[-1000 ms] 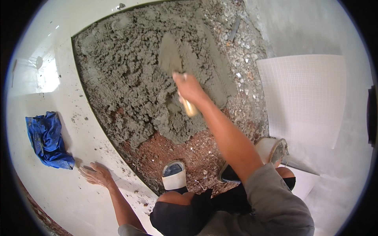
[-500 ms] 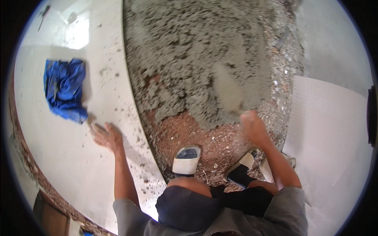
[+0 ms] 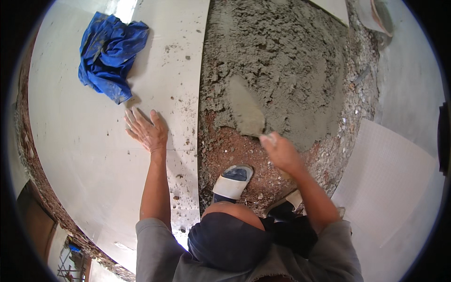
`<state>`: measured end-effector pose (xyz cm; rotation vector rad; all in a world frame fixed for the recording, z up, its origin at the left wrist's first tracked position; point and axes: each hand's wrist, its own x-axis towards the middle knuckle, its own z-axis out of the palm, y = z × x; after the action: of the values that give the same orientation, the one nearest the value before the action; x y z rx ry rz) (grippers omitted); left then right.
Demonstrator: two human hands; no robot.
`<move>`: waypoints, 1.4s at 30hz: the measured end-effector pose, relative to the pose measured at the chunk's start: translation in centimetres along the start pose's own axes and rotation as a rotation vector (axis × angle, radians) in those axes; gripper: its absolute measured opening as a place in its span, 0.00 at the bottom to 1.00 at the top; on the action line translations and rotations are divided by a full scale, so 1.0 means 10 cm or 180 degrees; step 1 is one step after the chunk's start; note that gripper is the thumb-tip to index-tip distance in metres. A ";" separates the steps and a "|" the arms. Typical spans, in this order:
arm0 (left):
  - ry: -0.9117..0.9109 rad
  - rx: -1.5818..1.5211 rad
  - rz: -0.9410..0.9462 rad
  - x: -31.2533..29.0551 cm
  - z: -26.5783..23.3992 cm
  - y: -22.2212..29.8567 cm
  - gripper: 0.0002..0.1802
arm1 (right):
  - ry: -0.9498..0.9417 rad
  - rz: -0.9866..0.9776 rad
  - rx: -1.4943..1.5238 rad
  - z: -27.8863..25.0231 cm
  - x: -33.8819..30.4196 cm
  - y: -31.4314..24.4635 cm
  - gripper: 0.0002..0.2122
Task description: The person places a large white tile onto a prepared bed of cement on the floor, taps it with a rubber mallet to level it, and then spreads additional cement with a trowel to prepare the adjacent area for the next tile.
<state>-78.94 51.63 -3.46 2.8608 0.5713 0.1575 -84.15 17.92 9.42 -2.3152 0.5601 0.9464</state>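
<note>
My right hand point(image 3: 283, 151) is closed round the handle of a pointed trowel point(image 3: 246, 109). The trowel's blade is smeared grey and lies over the near left part of a rough bed of wet mortar point(image 3: 286, 70). Fingers spread, my left hand point(image 3: 146, 130) rests flat on the pale, glossy floor tiles point(image 3: 112, 164) left of the mortar. Just beyond its fingertips lies a crumpled blue cloth point(image 3: 112, 56) with grey stains. Reddish gritty ground point(image 3: 235, 152) shows between the mortar's near edge and my feet.
Mortar crumbs are scattered along the tile edge. My slippered foot point(image 3: 233, 181) stands on the reddish ground. At the right, a light tile with a gridded face point(image 3: 385, 174) lies on grey floor. Another pale tile point(image 3: 334, 8) borders the mortar at the far right.
The view has shifted, so the cloth and mortar sit differently in it. My right hand has swung the trowel leftward across the mortar, toward the tile edge. My left hand stays on the tiles.
</note>
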 end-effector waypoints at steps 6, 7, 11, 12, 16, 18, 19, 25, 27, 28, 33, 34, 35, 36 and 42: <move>-0.0066 0.0138 -0.0014 0.00 -0.01 0.00 0.38 | -0.0255 0.0065 0.0225 -0.26 0.35 -0.57 0.21; 0.0004 0.0109 0.0063 0.00 -0.01 0.00 0.38 | -0.0172 -0.0148 -0.0202 -0.08 0.31 -0.62 0.20; -0.0025 0.0224 -0.0010 -0.01 0.03 -0.03 0.38 | -0.0424 -0.0551 -0.1061 0.41 -0.23 -0.16 0.18; -0.0046 0.0229 -0.0044 -0.01 0.04 -0.03 0.38 | -0.0582 -0.0507 -0.1201 0.40 -0.34 0.01 0.18; 0.0036 0.0318 0.0022 0.01 0.08 -0.04 0.36 | -0.0119 -0.0313 -0.1180 0.01 -0.36 0.41 0.18; 0.0135 0.0367 0.0075 0.00 0.08 -0.05 0.36 | 0.0397 -0.0574 -0.1383 -0.36 -0.18 0.48 0.17; 0.0087 0.0355 0.0087 0.00 0.08 -0.06 0.35 | 0.0453 -0.0579 -0.1660 -0.57 -0.03 0.50 0.17; 0.0225 0.0404 0.0172 0.01 0.10 -0.09 0.34 | 0.1679 0.0270 -0.1819 -1.77 1.01 0.83 0.17; 0.0223 0.0458 0.0196 0.01 0.11 -0.10 0.34 | 0.1817 0.0409 -0.1428 -1.88 1.10 0.98 0.17; 0.0211 0.0476 0.0213 0.01 0.12 -0.11 0.34 | 0.1956 0.0609 -0.1200 -1.90 1.09 1.06 0.17; 0.0247 0.0513 0.0268 0.02 0.13 -0.12 0.33 | 0.2687 0.0788 -0.1335 -2.12 1.13 1.26 0.16; 0.0253 0.0484 0.0261 0.02 0.13 -0.12 0.33 | 0.2651 0.0724 -0.1370 -2.20 1.22 1.27 0.15; 0.0225 0.0491 0.0236 0.02 0.12 -0.12 0.33 | 0.2686 0.0659 -0.1435 -2.28 1.33 1.25 0.13; 0.0208 0.0484 0.0218 0.02 0.12 -0.12 0.33 | 0.2597 0.0728 -0.1514 -2.34 1.45 1.24 0.12; 0.0210 0.0505 0.0267 0.03 0.13 -0.14 0.33 | 0.2585 -0.0386 -0.1890 -1.78 1.54 1.17 0.05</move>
<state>-79.00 52.72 -5.06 3.0456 0.4973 0.2310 -71.76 -4.76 4.54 -3.2230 0.4673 0.0512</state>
